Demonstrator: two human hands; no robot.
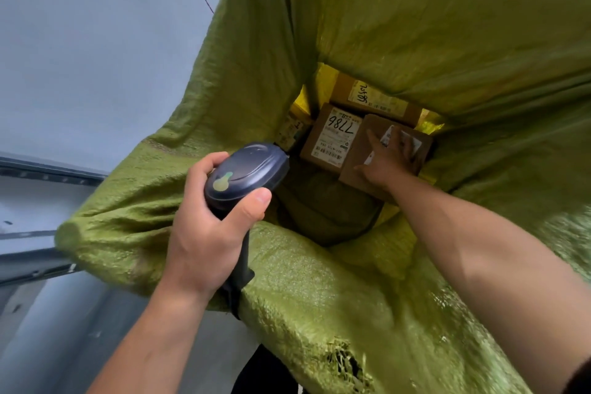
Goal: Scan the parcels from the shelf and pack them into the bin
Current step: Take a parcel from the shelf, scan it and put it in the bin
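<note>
Fingers [201, 166] of the left hand [204, 233] curl round a dark handheld scanner [249, 169], thumb pressed on its neck, held over the near-left rim of the green woven sack [415, 25]. The right hand [391, 160] reaches deep inside the sack, its fingers spread flat, not curled, on a brown cardboard parcel [359, 150] at the bottom.

Touching that parcel on its left lies a second box, labelled 7786 [329, 137]; a third box with a handwritten label [371, 96] sits behind both, against the sack's far wall. A fourth labelled item [289, 131] is partly hidden at the sack's left wall. Yellow lining shows around them.

Outside the sack, to its left, are a grey-blue wall [96, 41] and grey metal rails [48, 169]. A frayed tear [347, 361] breaks the sack's near rim.
</note>
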